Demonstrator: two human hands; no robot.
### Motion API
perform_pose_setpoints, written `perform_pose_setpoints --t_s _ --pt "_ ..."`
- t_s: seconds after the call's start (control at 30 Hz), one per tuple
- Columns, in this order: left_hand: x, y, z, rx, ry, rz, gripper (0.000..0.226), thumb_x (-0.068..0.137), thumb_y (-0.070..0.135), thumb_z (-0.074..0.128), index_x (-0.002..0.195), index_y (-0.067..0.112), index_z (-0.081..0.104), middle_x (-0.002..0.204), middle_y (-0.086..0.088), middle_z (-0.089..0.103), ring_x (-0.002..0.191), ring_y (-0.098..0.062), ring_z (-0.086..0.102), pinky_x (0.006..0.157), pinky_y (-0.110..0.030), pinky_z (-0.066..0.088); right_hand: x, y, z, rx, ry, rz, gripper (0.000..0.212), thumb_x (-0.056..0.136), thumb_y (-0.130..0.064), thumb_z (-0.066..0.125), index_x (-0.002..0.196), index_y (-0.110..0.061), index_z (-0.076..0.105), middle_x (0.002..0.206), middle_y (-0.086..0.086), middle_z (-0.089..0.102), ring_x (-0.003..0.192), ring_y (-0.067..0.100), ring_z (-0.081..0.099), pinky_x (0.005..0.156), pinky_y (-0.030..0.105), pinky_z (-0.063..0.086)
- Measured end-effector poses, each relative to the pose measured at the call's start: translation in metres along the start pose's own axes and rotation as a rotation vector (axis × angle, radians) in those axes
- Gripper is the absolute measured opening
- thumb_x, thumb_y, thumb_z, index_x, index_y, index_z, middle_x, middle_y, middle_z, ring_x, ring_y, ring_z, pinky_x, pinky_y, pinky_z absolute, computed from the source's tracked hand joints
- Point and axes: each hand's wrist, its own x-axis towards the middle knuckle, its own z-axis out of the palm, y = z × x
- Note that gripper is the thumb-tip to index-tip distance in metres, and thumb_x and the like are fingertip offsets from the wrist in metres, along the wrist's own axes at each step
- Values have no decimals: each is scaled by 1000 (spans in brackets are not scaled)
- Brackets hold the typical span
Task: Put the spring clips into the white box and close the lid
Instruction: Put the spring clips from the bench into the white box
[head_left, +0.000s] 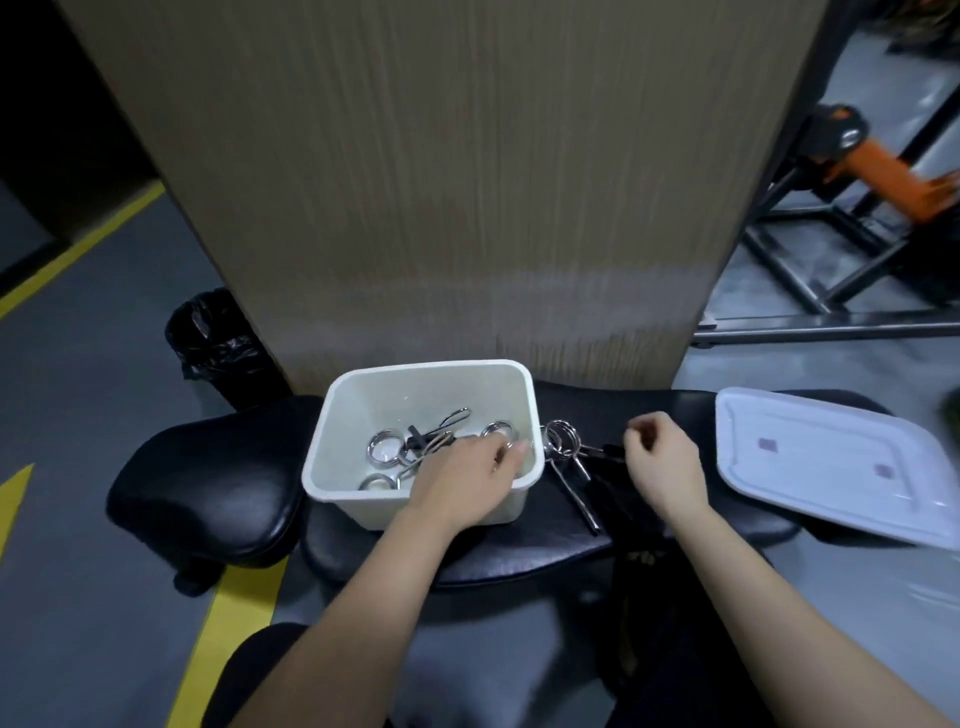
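Both forearms reach up from the bottom edge toward the white box (423, 441), which sits open on a black padded bench (208, 493). I see my left hand (467, 480) over the box's near right rim, fingers loose, clamped on nothing I can make out. Several spring clips (387, 448) lie inside the box. Right of the box, my right hand (662, 462) pinches one spring clip (563, 441) by its black handle. Further right lies the white lid (831, 465).
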Motion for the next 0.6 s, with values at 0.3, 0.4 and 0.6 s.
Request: perform_pose_setpoints --t_s 0.3,0.4,0.6 --pt "17 2 16 142 -75 -104 46 85 47 25 77 18 61 94 -5 68 88 -29 60 74 -37 45 35 51 19 -433 -373 -39 35 86 -20 66 120 -26 69 116 10 62 117 33 55 97 40 49" --pt "17 2 20 170 -21 -121 47 82 50 21 69 19 53 83 -3 66 81 -28 59 71 -37 46 39 45 29 -435 -369 -41 25 87 -26 70 111 -31 72 112 5 69 111 30 62 87 39 54" --pt "10 4 24 220 66 -136 37 87 45 31 68 19 51 75 -6 66 74 -33 59 66 -36 44 38 39 17 -360 -255 -136 19 89 -26 68 106 -31 75 99 6 75 99 34 67 82 40 55"
